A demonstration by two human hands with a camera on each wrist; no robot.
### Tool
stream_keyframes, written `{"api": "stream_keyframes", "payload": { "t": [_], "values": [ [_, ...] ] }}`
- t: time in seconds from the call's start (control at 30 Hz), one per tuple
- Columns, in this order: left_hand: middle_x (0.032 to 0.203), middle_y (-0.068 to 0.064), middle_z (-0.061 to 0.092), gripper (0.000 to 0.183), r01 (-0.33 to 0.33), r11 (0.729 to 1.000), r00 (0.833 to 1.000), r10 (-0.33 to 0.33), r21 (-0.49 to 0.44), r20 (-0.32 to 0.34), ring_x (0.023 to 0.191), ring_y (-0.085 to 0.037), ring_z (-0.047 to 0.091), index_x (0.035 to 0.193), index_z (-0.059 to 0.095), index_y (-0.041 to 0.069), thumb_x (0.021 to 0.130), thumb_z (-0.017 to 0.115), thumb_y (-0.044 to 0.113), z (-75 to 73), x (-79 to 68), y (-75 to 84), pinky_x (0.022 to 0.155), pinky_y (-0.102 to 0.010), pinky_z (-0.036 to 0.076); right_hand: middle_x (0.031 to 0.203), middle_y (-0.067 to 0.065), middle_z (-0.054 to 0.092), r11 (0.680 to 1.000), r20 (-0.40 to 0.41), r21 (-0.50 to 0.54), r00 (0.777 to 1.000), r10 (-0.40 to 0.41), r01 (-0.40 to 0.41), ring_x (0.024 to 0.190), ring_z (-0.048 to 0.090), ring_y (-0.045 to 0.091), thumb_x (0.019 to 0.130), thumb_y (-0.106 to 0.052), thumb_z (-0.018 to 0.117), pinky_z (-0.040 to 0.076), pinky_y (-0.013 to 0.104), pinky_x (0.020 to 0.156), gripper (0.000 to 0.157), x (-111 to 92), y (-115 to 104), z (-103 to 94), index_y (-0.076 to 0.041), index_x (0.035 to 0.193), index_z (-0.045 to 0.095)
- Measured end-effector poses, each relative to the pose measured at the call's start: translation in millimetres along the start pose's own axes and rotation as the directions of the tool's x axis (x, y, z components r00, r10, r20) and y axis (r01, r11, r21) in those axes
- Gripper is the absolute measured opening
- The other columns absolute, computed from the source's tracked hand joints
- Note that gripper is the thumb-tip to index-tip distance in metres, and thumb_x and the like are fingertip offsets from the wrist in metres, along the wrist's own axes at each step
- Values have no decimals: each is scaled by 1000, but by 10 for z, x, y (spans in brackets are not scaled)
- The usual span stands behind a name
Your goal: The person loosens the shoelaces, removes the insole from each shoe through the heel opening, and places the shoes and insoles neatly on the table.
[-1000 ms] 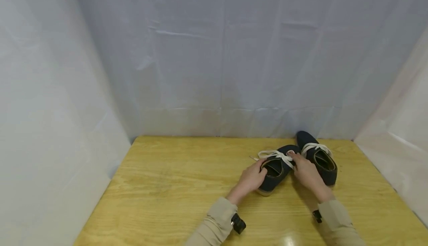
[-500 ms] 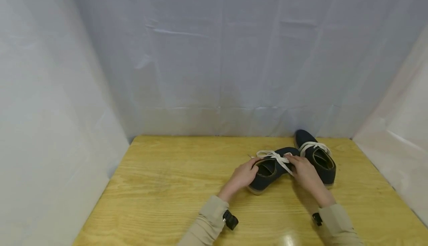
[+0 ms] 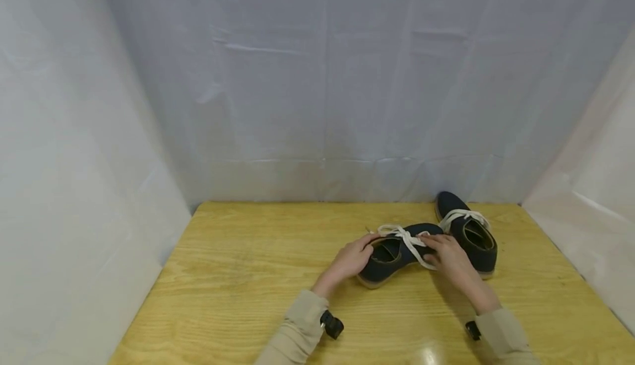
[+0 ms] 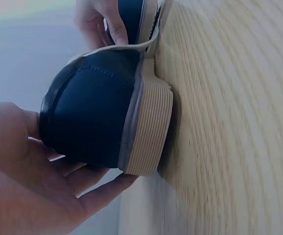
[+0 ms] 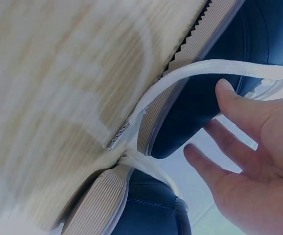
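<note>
A navy shoe (image 3: pixel 379 272) with white laces (image 3: pixel 409 241) lies on the wooden table, its toe pointing right. My left hand (image 3: pixel 349 259) grips it at the heel. In the left wrist view the thumb of this hand (image 4: pixel 29 171) is at the collar and the fingers are on the far side by the ribbed sole. My right hand (image 3: pixel 452 260) holds the front part beside the laces, thumb on the near side, as the right wrist view shows. One lace end (image 5: pixel 215 67) hangs down past the sole to the table.
A second navy shoe (image 3: pixel 482 253) stands just right of the first, toe towards the back, partly behind my right hand. Its heel (image 5: pixel 151 210) shows low in the right wrist view. Pale sheeting (image 3: pixel 297 106) rises behind the table (image 3: pixel 238 277) and at both sides.
The held shoe's heel has swung left with my left hand, so the shoe now lies more crosswise. My right hand has stayed near its front. The second shoe has not visibly moved.
</note>
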State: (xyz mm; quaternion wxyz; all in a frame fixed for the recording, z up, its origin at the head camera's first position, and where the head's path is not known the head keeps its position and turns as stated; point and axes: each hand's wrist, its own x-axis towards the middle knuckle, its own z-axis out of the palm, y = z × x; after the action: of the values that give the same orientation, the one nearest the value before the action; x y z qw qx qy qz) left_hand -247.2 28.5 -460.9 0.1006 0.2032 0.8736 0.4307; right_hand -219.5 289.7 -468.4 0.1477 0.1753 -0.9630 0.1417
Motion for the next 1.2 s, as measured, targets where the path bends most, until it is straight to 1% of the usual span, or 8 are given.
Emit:
{"api": "stream_keyframes", "payload": {
  "t": [0.17,0.3,0.43,0.53,0.67,0.87,1.07,1.2],
  "values": [
    [150,-11,52,45,-14,1000,1000,14,2,17,137,-32,50,150,51,15,108,36,18,-42,-32,-49,108,-50,43,124,26,65,1000,-2,-15,1000,-2,2,119,56,51,86,-4,79,48,61,95,41,-36,-44,16,5,124,68],
    [150,-10,53,45,-36,999,999,36,-2,33,136,-32,50,150,51,16,108,35,18,-79,-55,-87,109,-50,42,128,27,63,1000,15,-17,1000,15,-15,119,58,50,88,-8,78,53,57,88,40,-75,-85,15,4,125,68],
    [150,-11,53,45,-57,998,998,57,-4,40,136,-33,50,149,52,16,108,35,18,-114,-72,-121,109,-51,42,128,31,61,1000,24,-15,1000,17,-17,106,65,47,87,-10,79,57,50,74,40,-111,-132,10,3,124,69],
    [149,-12,54,45,-76,997,996,76,-13,40,136,-33,50,148,53,14,107,34,16,-133,-83,-136,110,-50,41,121,26,64,1000,15,-21,1000,-4,5,90,69,37,86,-11,80,55,42,64,39,-124,-157,21,2,122,70],
    [148,-13,54,44,-89,995,995,91,-50,42,137,-33,49,146,55,11,107,35,14,-146,-98,-138,111,-51,40,112,17,64,999,-3,-27,999,-33,33,75,65,25,85,-10,80,49,33,57,38,-126,-165,39,2,120,71],
    [149,-14,53,43,-97,991,993,103,-94,55,138,-34,47,147,54,10,108,35,14,-172,-118,-154,111,-52,39,109,16,63,998,-21,-24,998,-55,54,76,64,24,84,-9,81,50,34,59,39,-139,-180,51,2,120,71],
    [151,-14,50,43,-130,987,986,140,-98,93,141,-35,44,148,52,9,110,32,12,-239,-138,-233,113,-53,37,100,12,62,990,-86,-52,987,-133,129,81,64,26,79,-11,85,54,39,67,40,-170,-241,70,1,116,73],
    [151,-16,50,42,-157,982,981,168,-108,97,142,-35,42,147,52,5,110,33,10,-287,-146,-276,115,-53,35,98,11,62,989,-89,-62,986,-140,135,80,63,26,79,-14,87,54,39,67,40,-180,-292,66,0,113,73]
  ]
}}
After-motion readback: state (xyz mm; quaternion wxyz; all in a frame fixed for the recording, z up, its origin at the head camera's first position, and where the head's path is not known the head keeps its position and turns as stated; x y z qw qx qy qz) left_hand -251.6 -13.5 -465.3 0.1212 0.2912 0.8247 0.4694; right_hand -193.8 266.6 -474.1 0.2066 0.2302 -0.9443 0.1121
